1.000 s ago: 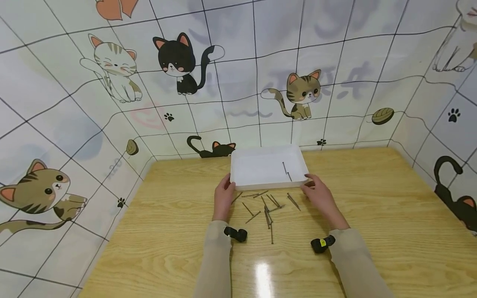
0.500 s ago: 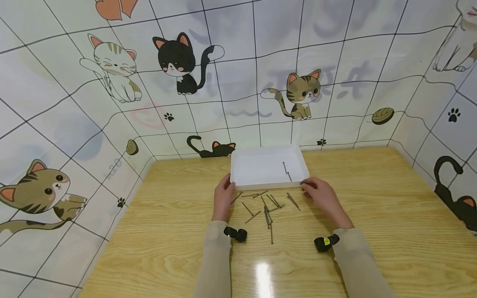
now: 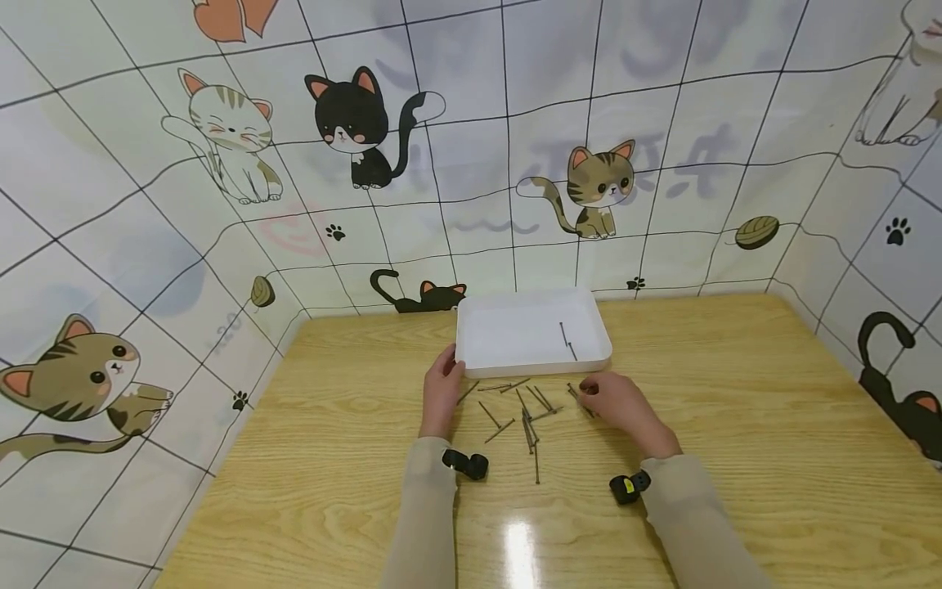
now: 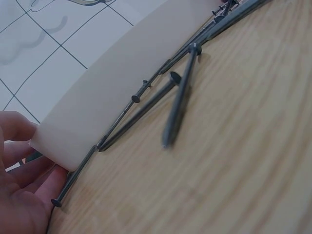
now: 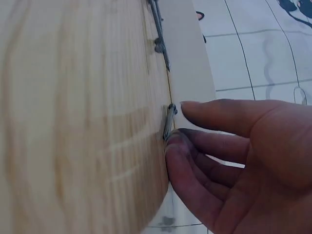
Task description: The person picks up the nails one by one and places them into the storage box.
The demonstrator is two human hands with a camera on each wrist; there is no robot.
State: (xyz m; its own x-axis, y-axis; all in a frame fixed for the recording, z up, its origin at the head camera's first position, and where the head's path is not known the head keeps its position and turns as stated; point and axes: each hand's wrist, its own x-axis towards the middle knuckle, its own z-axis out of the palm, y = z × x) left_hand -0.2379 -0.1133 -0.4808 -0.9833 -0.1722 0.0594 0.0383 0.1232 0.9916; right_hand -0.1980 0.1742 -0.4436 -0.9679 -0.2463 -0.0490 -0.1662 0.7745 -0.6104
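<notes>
Evidently, the work is at an early stage, as I judge it: just two nails lie inside the white tray, while the larger share, the loose nails, lies scattered on the tabletop before it. The left hand has its grip clamped on the tray's near left corner; the right hand's grip stands apart, thumb and fingertips just beside the rightmost loose nails, though contact is hard to tell.
</notes>
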